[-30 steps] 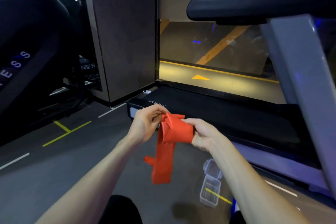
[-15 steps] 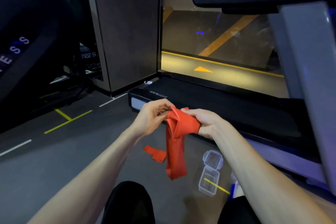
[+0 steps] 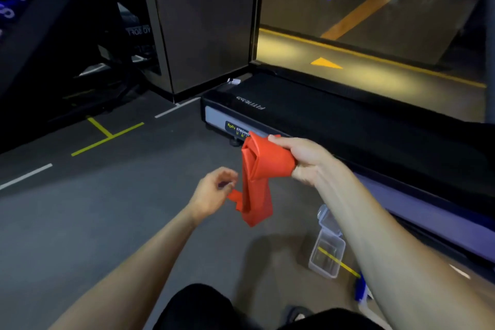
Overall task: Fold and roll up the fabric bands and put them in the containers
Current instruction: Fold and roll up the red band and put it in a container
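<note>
Nearest the camera, dark-clothed knees (image 3: 198, 308) sit at the bottom of the view, and the two bare forearms reach forward from them over the grey floor (image 3: 80, 222). On that floor to the right, partly behind the right forearm, stands a clear plastic container (image 3: 325, 256) with its lid tipped open behind it; nothing red shows inside. The left hand (image 3: 211, 195) hangs low with fingers loosely curled, just beside the dangling tail but gripping nothing that can be made out. Higher and farther out, the right hand (image 3: 302, 159) clamps the rolled upper part of the orange-red fabric band (image 3: 257, 169), whose loose tail droops below the roll in mid-air. Beyond lies the black treadmill (image 3: 334, 120). The rolling step appears to be partly done: the next move likely calls for the left hand to catch the hanging tail and feed it round the roll, keeping the wraps tight, before lowering it into the container.
</note>
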`<state>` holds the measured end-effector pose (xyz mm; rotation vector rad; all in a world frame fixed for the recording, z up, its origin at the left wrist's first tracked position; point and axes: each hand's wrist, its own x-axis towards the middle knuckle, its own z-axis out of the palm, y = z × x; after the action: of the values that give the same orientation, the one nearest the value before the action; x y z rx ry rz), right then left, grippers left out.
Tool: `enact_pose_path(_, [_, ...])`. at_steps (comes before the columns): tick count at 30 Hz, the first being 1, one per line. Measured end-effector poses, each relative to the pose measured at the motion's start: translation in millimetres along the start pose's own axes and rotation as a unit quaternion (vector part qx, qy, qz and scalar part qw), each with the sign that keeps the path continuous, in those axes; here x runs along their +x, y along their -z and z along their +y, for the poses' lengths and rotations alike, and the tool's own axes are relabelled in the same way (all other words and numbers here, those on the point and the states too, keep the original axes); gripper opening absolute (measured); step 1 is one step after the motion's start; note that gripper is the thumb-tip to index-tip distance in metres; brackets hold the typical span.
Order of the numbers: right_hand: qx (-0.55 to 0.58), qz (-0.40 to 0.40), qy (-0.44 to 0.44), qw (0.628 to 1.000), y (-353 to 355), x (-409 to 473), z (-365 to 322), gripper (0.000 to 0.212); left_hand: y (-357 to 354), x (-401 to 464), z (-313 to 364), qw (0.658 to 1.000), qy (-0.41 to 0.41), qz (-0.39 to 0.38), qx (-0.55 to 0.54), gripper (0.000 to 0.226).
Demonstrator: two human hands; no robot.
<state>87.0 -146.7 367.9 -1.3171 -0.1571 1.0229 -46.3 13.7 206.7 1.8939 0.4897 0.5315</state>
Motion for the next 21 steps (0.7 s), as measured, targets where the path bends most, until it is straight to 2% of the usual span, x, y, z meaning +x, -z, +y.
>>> enact_pose_path(4, [0.015,-0.011,-0.009,1.000,6.6,40.9,8.2,0.009,-36.7,17.1,-85.6,0.994,0.110,-0.020,-0.016,0.028])
enact_pose_path(6, [0.019,-0.024,-0.017,0.999,10.1,57.7,12.2,0.010,-53.1,28.2,-120.0,0.986,0.165,-0.001,-0.027,0.028])
enact_pose_path(9, [0.015,-0.036,-0.025,0.999,17.4,79.5,16.6,0.011,-73.6,44.5,-162.0,0.967,0.247,-0.014,-0.055,0.039])
enact_pose_path(14, [0.012,-0.060,-0.036,0.997,29.9,110.0,21.6,0.014,-89.2,77.2,-208.5,0.961,0.259,0.021,-0.092,0.043])
enact_pose_path(18, [0.007,-0.087,-0.042,0.995,41.7,135.8,28.2,0.031,-97.7,95.6,-232.4,0.955,0.273,0.009,-0.113,0.030])
enact_pose_path(21, [0.035,-0.070,-0.057,0.995,50.1,157.7,35.3,0.021,-114.1,103.5,-239.8,0.952,0.292,-0.012,-0.097,0.030])
